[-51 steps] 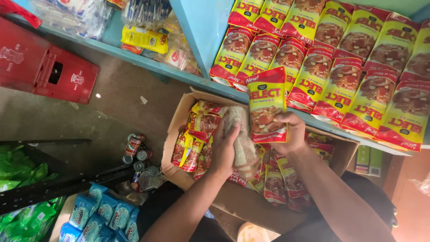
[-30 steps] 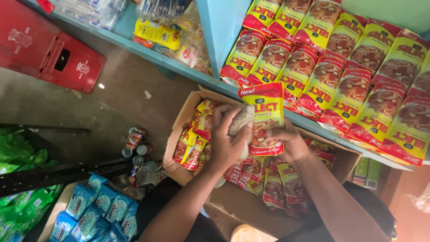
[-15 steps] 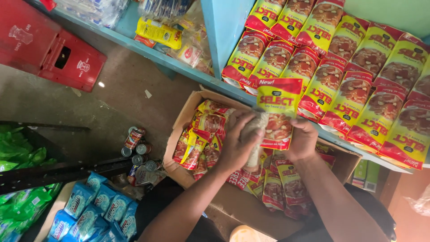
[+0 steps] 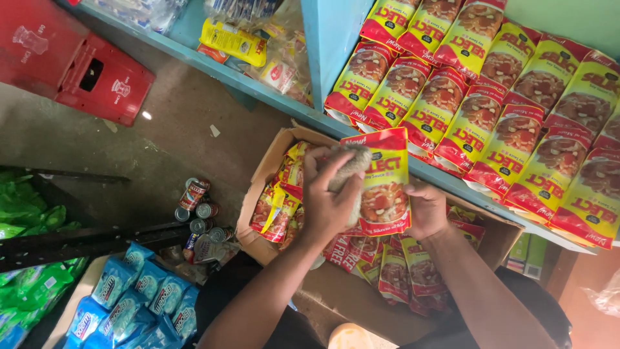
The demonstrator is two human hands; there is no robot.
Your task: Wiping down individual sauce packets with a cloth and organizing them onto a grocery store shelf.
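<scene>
left hand [image 4: 329, 197]: fingers pinching gray cloth [image 4: 349, 169], at 9 o'clock of red pouch [image 4: 382, 184]; right hand [image 4: 426, 210]: fingers pinching pouch; wipe gently, hold flat

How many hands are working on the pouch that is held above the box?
2. The left hand presses a grey cloth on the pouch front; the right hand grips its edge. No other hand shows.
</scene>
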